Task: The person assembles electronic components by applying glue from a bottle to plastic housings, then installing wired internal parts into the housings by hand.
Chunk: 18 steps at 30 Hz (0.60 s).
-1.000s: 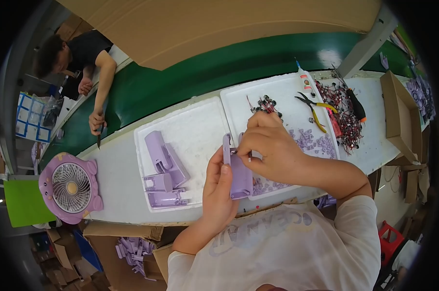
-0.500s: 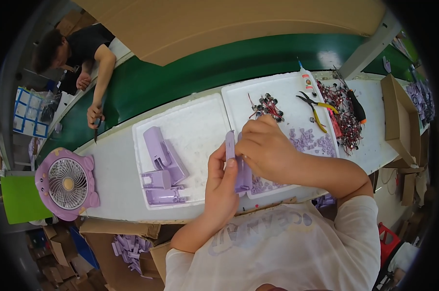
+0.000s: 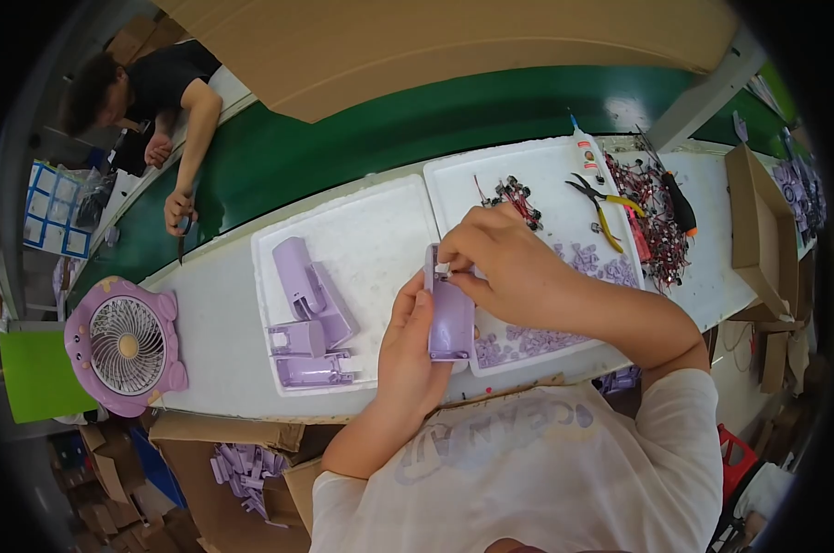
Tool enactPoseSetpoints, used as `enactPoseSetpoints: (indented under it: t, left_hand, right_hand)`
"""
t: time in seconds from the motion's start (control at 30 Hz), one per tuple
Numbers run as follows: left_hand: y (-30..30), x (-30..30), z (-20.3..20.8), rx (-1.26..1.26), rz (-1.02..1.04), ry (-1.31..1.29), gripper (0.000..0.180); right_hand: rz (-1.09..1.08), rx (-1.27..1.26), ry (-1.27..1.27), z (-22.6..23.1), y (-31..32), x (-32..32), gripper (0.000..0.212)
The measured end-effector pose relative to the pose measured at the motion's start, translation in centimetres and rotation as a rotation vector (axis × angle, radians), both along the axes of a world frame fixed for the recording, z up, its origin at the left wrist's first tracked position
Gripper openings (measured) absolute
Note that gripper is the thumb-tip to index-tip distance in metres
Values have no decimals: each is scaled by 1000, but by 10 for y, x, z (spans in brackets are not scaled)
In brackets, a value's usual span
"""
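The shell (image 3: 451, 323) turned face-up in your clasping left hand (image 3: 408, 355); your right hand (image 3: 500, 258) pinched a white part (image 3: 442, 269), whose fitting seemingly next needed steadiness.

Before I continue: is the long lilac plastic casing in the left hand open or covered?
Open: the lilac casing shows its inner floor between raised side walls.

The white workbench (image 3: 219, 318) supports a purple fan (image 3: 127, 346) at its left edge, two foam trays (image 3: 380, 226) near the front edge, a wired-component heap (image 3: 655, 244) right of them, and an open carton (image 3: 756, 217) at the right edge.
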<state>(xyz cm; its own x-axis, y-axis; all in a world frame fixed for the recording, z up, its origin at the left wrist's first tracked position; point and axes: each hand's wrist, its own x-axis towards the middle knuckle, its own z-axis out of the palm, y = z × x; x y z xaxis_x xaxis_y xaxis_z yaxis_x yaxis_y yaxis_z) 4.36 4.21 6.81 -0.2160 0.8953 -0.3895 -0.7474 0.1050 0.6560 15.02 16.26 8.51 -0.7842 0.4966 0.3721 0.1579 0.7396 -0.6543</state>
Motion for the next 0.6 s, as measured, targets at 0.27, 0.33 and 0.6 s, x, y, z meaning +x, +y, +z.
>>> enactPoseSetpoints:
  t: [0.27,0.33,0.6]
  left_hand:
    - [1,-2,-12,-31,12,21,36]
    - [1,-1,-17,-30,6,-5,37]
    - [-1,-5,-12,-26,10,-66,36]
  right_hand:
    - [24,121,-6,-17,-1,-5,18]
    - [16,70,-23,-18,1,-5,17]
    - [108,4,-2,5,17,7,17]
